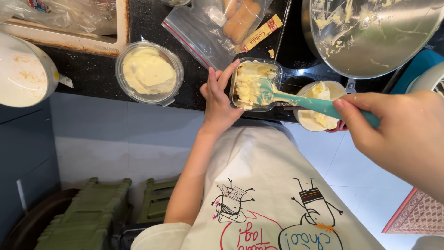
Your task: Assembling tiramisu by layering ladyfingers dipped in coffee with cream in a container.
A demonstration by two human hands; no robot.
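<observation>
Left hand [217, 99] steadies a small clear square tub [255, 84] at the front edge of the dark worktop [97, 74], fingers [227, 73] loosely curled against its left wall. Tub half full of pale yellow cream, lumpy, smeared up the sides. Right hand [397, 132] closed around the handle of a teal spatula [296, 98], blade down in the cream. Just right of the tub, a cup [319, 109] heaped with cream. Left, a round tub [149, 72] of cream, well apart. Smeared steel bowl [370, 32] behind.
</observation>
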